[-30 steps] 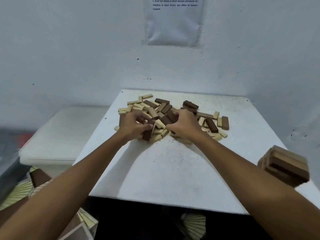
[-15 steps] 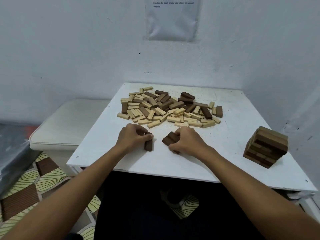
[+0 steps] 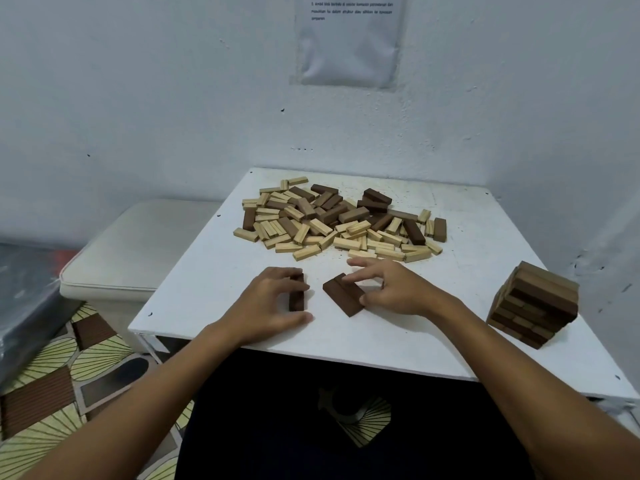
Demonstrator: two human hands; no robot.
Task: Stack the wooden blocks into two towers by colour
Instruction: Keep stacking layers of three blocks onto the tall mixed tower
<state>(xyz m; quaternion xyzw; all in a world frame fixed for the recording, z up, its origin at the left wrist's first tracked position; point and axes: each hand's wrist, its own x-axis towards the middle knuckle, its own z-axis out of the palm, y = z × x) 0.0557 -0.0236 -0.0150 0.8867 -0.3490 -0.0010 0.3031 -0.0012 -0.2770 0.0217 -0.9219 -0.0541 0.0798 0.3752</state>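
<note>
A white table (image 3: 485, 258) is standing against a pale, scuffed wall (image 3: 138, 98) where a printed sheet (image 3: 349, 39) is hanging. A cream cushioned seat (image 3: 138, 244) is sitting beside it, over a leaf-patterned floor (image 3: 52, 386).

A white table (image 3: 485, 258) carries a loose heap of pale and dark wooden blocks (image 3: 341, 220) at its far side, a stacked tower (image 3: 535, 303) near the right edge, and three dark blocks (image 3: 343, 294) near the front.
</note>
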